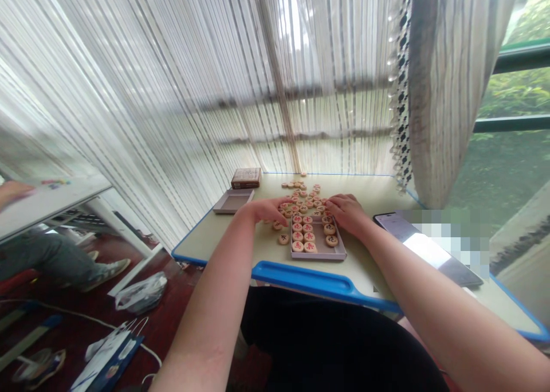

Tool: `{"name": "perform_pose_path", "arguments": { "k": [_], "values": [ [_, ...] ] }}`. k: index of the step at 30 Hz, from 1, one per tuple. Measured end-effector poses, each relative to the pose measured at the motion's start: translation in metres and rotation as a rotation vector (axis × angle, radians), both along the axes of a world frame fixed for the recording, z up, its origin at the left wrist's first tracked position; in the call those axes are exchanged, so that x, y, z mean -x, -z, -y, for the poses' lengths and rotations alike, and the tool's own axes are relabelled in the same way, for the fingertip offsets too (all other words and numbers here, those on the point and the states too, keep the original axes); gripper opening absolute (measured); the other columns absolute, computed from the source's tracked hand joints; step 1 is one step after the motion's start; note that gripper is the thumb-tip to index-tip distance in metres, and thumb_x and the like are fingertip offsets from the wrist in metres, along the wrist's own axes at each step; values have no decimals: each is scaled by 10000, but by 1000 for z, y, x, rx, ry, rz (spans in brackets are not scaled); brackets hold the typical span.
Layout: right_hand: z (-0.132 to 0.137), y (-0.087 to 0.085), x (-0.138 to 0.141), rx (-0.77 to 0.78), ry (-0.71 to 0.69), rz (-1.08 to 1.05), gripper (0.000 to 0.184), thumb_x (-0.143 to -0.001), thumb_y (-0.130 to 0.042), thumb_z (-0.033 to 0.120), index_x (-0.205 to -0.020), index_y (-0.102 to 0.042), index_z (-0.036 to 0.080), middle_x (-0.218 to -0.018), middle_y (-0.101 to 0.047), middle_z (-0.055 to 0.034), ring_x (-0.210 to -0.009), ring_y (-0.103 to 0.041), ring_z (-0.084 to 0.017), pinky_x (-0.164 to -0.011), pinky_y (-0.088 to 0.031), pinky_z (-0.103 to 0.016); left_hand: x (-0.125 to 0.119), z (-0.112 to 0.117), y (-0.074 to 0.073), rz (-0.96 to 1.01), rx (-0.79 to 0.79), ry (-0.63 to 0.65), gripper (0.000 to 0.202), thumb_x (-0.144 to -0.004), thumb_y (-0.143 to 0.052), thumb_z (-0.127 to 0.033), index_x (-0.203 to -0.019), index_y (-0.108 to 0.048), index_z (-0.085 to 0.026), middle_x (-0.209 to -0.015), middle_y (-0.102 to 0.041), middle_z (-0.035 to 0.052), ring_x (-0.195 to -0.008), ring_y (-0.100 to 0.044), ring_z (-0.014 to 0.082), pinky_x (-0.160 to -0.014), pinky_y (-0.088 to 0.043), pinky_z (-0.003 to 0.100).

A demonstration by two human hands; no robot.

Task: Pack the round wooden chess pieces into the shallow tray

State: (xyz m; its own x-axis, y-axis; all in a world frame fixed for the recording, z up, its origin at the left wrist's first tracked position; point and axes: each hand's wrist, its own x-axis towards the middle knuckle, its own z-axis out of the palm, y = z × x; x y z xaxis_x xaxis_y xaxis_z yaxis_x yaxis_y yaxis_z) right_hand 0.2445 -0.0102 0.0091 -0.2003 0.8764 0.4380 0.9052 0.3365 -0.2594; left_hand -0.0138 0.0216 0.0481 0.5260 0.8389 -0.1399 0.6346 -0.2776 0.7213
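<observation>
Meanwhile, left hand (267, 210) spreads loosely over scattered chess discs (306, 200); right hand (348, 212) curls, grip unclear, seemingly steadying the tray (318, 255).

Beyond our fingers (335, 202) we see daylit striped curtains (193, 82); right of them a window (513, 102) with greenery; left, dark red floor (178, 291).

A tray (318, 256) is lying on the table (223, 240) near its front edge, and round pieces (303, 237) are sitting in it in rows. Loose pieces (306, 200) are lying just behind it. To the left an empty lid (234, 200) is lying, with a small box (246, 177) behind it. A phone (429, 249) is lying to the right.
</observation>
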Motion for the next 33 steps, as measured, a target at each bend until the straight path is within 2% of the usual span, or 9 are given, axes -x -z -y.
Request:
{"name": "perform_pose_path", "arguments": {
  "k": [3,5,8,14,17,20,25,29,33],
  "values": [
    [0,-1,0,-1,-6,14,369,-885,-321,331,-936,-659,190,-1023,-630,-57,-975,-494,-184,-894,-312,-296,1,6,-4,-60,-29,167,945,-361,-786,-190,-1245,-455,-241,-1343,-423,41,-1264,-333,228,-998,-332,274],
    [1,-1,0,-6,0,15,369,-886,-323,339,-947,-656,193,-1027,-627,-56,-984,-488,-182,-891,-311,-293,0,7,-4,-97,-50,179,1012,-333,-801,-232,-1271,-422,-241,-1385,-363,52,-1295,-273,241,-1036,-281,297],
    [3,-2,-1,-22,3,18,375,-892,-311,339,-947,-653,196,-1020,-627,-53,-979,-491,-174,-882,-312,-289,-2,4,0,-106,-83,133,1017,-349,-805,-284,-1284,-404,-256,-1402,-332,62,-1280,-304,252,-1032,-291,310],
    [7,-5,-3,-50,47,11,362,-896,-306,311,-954,-641,187,-1016,-627,-62,-978,-500,-172,-868,-315,-289,-6,-3,11,-56,-257,-20,891,-462,-769,-349,-1274,-423,-228,-1311,-446,102,-1166,-447,252,-956,-379,330],
    [9,-5,-3,-68,39,-4,357,-895,-310,295,-948,-641,171,-1001,-632,-75,-964,-511,-176,-854,-325,-293,-7,-6,12,-153,-367,-82,621,-561,-692,-406,-1143,-556,-236,-1263,-483,83,-1138,-457,261,-965,-358,355],
    [11,-7,-4,-62,32,-38,336,-875,-350,305,-919,-653,167,-984,-637,-81,-947,-520,-187,-839,-342,-296,-6,-9,11,-235,-360,-27,396,-626,-624,-427,-974,-656,-241,-1137,-571,46,-1069,-500,251,-949,-365,340],
    [17,-17,-11,-55,-28,-181,249,-782,-471,332,-815,-667,182,-827,-646,-56,-796,-557,-170,-709,-397,-257,-3,-8,7,-293,-373,129,459,-523,-701,-404,-963,-669,-274,-1218,-522,19,-1142,-436,265,-986,-318,320],
    [15,-21,-20,124,28,-411,306,-764,-471,417,-757,-654,172,-623,-617,-21,-575,-547,-133,-531,-388,-231,-3,-5,5,-261,-377,165,375,-544,-681,-318,-914,-690,-261,-1186,-554,19,-1079,-492,234,-964,-337,286],
    [16,-21,-19,420,113,-579,292,-743,-513,427,-700,-614,157,-484,-554,-13,-401,-494,-121,-421,-380,-241,-6,-2,7,-153,-324,27,319,-580,-651,-286,-886,-700,-211,-873,-669,33,-837,-590,190,-816,-431,264]
  ]
}}
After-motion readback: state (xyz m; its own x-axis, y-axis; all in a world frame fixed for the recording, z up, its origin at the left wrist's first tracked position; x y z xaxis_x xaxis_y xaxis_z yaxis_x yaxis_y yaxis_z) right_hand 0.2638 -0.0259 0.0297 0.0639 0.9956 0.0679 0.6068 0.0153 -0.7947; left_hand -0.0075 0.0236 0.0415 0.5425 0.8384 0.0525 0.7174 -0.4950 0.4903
